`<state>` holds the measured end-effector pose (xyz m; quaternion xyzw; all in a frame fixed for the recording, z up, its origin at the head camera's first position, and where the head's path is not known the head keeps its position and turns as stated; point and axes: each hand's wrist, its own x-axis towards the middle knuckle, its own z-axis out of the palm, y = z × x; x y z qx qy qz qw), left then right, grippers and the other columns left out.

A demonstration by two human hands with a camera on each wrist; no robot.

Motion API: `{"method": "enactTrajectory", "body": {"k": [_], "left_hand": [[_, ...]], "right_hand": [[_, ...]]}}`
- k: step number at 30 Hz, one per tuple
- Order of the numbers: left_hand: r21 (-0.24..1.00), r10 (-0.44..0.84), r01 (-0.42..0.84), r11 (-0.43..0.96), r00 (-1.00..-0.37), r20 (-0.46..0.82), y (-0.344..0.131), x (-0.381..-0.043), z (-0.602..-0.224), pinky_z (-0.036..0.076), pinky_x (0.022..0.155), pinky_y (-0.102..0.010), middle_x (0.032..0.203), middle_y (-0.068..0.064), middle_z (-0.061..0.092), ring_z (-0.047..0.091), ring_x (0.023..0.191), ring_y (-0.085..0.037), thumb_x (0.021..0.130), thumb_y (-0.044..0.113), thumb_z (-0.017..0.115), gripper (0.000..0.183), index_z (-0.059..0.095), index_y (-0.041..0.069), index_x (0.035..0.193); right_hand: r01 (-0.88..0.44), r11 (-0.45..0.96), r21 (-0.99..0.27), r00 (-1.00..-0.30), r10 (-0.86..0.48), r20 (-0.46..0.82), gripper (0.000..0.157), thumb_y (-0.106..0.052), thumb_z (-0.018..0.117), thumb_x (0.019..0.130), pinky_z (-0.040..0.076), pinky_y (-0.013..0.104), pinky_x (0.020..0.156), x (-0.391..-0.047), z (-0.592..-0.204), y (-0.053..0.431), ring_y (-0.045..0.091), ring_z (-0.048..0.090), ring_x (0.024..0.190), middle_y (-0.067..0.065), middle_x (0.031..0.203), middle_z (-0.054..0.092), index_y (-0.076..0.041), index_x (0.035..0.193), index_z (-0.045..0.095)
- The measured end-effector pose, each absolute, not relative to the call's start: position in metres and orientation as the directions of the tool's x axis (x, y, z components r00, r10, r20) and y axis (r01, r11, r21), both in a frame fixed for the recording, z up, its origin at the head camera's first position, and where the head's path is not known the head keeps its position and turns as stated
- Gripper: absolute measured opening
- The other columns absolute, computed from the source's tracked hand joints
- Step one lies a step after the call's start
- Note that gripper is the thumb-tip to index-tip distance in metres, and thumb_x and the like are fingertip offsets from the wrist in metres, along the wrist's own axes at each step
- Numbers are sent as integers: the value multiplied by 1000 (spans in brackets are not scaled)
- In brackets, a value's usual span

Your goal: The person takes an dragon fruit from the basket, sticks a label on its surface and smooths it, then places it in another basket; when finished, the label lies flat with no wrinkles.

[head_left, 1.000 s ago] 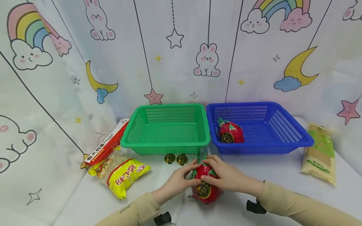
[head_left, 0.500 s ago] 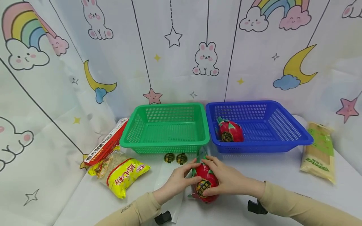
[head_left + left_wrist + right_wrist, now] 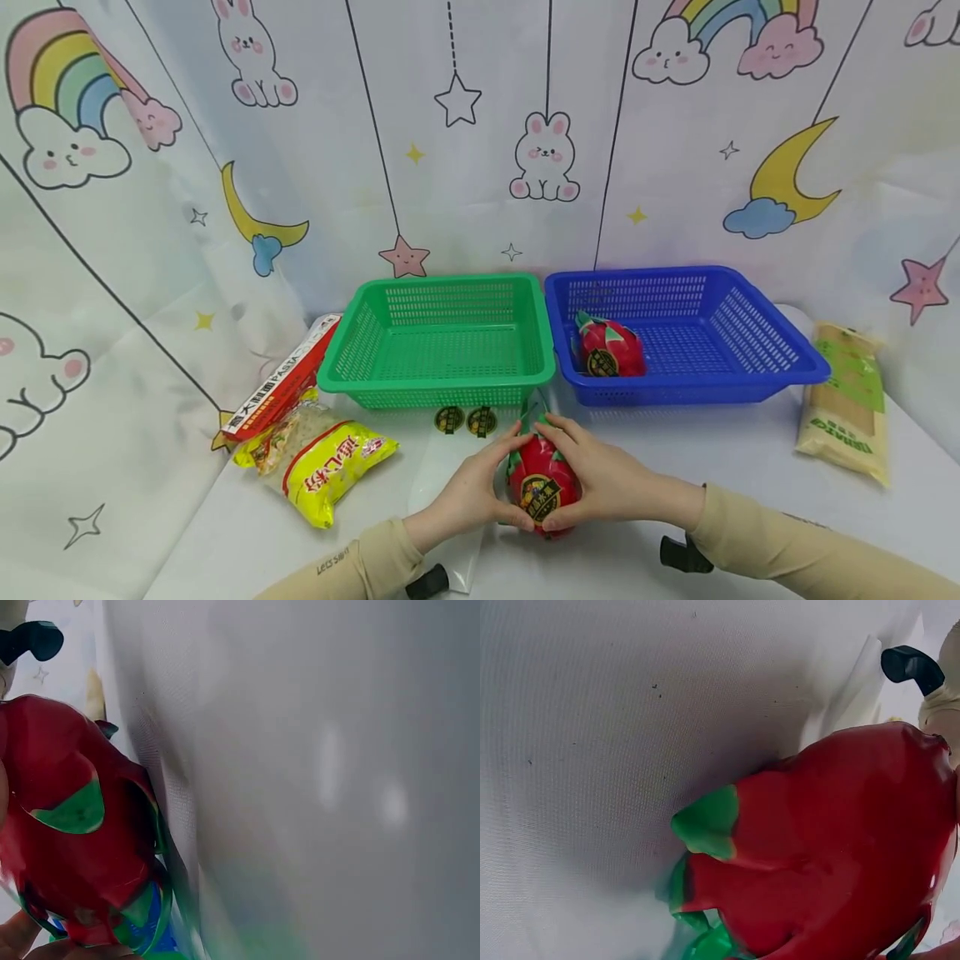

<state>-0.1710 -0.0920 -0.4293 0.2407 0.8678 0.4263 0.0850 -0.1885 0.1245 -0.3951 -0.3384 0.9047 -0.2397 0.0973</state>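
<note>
A red dragon fruit (image 3: 534,460) with green-tipped scales sits on the white table. On its near side is a round black-and-gold sticker (image 3: 540,497). My left hand (image 3: 471,493) holds the fruit from the left, my right hand (image 3: 609,477) from the right. Both thumbs press at the sticker's lower edge, close together, while the fingers curve round the top. The left wrist view has the fruit's red side (image 3: 67,817) at its left edge. Red skin and a green scale tip (image 3: 709,821) show in the right wrist view.
Behind stand a green basket (image 3: 435,385) and a blue basket (image 3: 697,392); another stickered dragon fruit (image 3: 611,348) lies in the blue one. Two stickers (image 3: 465,421) are on a backing strip. Left are a pasta box (image 3: 281,383) and yellow bag (image 3: 330,458), right a noodle pack (image 3: 843,408).
My right thumb has slid down from the sticker's top to its lower edge. The left thumb has also moved down beside it. The sticker now faces me more squarely.
</note>
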Motion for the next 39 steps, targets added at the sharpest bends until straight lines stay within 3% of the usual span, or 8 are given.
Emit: {"method": "enactTrajectory", "body": {"k": [4,8,12,16,19,26,32,39], "left_hand": [[771,504,355,529,-862,51,-92,-172,-425,34,103,-51,153,-6,20,29,136,-30,61,29,84,98,32,16,144],[778,482,312,545,-876,13,-96,-172,-420,34,101,-57,152,-16,18,26,136,-38,63,30,84,98,32,15,144],[794,446,248,554,-895,-32,-100,-172,-421,38,98,-55,147,-23,26,36,129,-42,62,28,86,102,28,6,144],[812,460,216,542,-885,-71,-98,-171,-429,39,100,-48,140,-20,39,45,123,-36,61,24,87,108,22,1,144],[825,459,203,527,-885,-76,-94,-169,-435,38,102,-46,137,-18,45,48,122,-32,60,23,87,113,18,1,145],[932,416,68,357,-904,-93,-88,-166,-440,52,81,-27,130,-18,48,61,98,-23,59,2,85,108,19,1,145],[942,400,55,330,-912,-87,-86,-159,-437,53,76,-25,125,-17,51,62,90,-18,57,4,86,105,25,1,143],[940,418,144,309,-909,2,-82,-148,-429,53,76,-22,124,-11,50,59,88,-8,59,13,87,105,25,3,143]], "right_hand": [[-563,641,-522,-744,-668,-19,107,-65,70,65,53,44,78,-189,-392,126,31,49,117,17,147,25,-8,144,26],[-542,611,-577,-738,-674,-20,104,-60,70,69,51,48,82,-190,-389,130,35,48,120,19,146,26,-4,144,24],[-484,613,-624,-760,-648,-48,104,-57,71,70,45,56,89,-189,-390,136,39,43,124,21,143,31,-3,144,22],[-457,597,-660,-750,-657,-74,109,-52,76,67,39,58,95,-188,-396,142,39,39,127,21,140,35,0,144,19],[-465,563,-684,-729,-681,-64,111,-49,78,65,40,52,98,-187,-404,143,34,40,127,16,140,37,-2,145,18],[-469,528,-708,-730,-683,-27,106,-45,81,64,46,41,95,-186,-411,141,31,43,122,13,134,39,-3,143,23],[-398,475,-785,-706,-704,-68,107,-34,84,63,47,29,93,-180,-406,144,32,44,121,16,133,38,1,142,20],[-456,510,-729,-719,-694,-36,116,-41,84,60,42,42,99,-165,-399,145,30,39,124,11,136,33,-3,144,14]]}}
